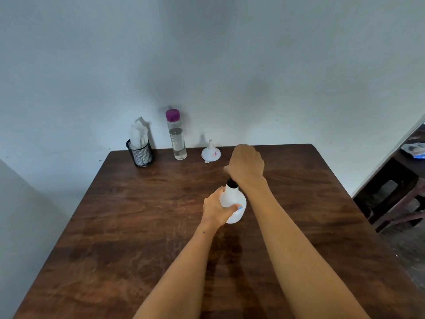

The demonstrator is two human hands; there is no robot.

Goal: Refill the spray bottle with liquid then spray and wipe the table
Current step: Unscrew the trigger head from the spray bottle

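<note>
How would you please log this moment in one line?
left hand holds white plastic spray bottle | right hand grips black top

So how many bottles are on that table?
2. A white spray bottle stands mid-table, held by both hands. A clear bottle with a purple cap stands at the far edge, between the mesh cup and funnel.

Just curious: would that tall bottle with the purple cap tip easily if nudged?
Probably. The purple-capped bottle is tall and narrow, so a push near the top could topple it. It looks mostly full of clear liquid, which likely steadies it somewhat.
</note>
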